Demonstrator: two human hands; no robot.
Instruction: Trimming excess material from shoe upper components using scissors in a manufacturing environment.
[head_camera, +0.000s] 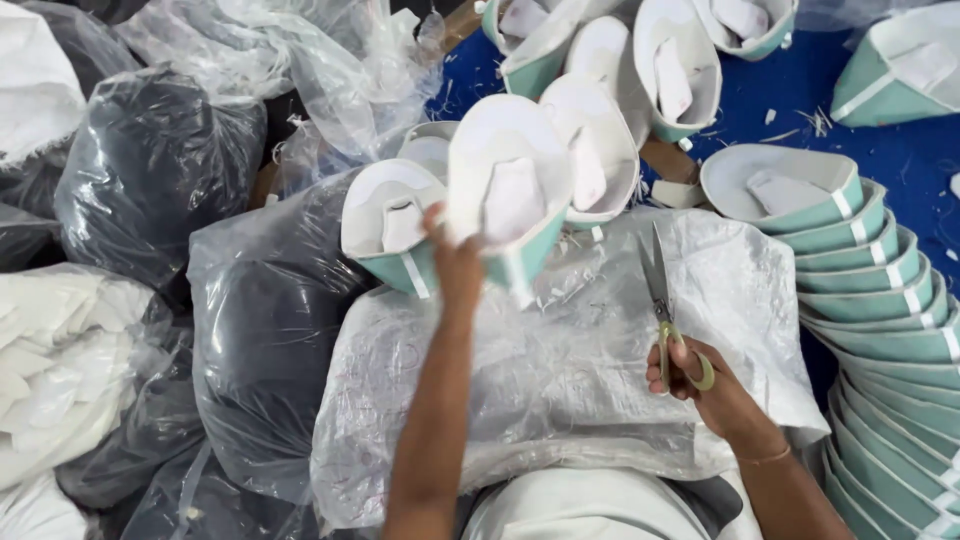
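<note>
Teal-and-white shoe uppers lay all about the work surface. The left hand (458, 262) was stretched forward, fingers wrapped around the lower edge of one teal-sided upper (510, 190), a curved piece with a white lining and a white tongue showing inside. That piece was held up above a clear plastic sheet (560, 370) spread over the person's lap, and it touched a short row of similar uppers (390, 215) ranged to its left and behind it.

The right hand (700, 385) rested lower and to the right on the same plastic sheet. Its fingers were passed through the yellow-green loops of a pair of scissors (662, 305), gripping them; the grey blades pointed away from the person and stood slightly parted. Scissors and held upper were well apart.

Along the right edge ran a long nested stack of uppers (880, 330), teal walls with white stripes, curving toward the lower corner. More uppers lay on a blue surface (900, 150) at the top, among small white scraps. On the left sat dark bundles in clear plastic bags (150, 160), and beside them a bag of white material (60, 350).
</note>
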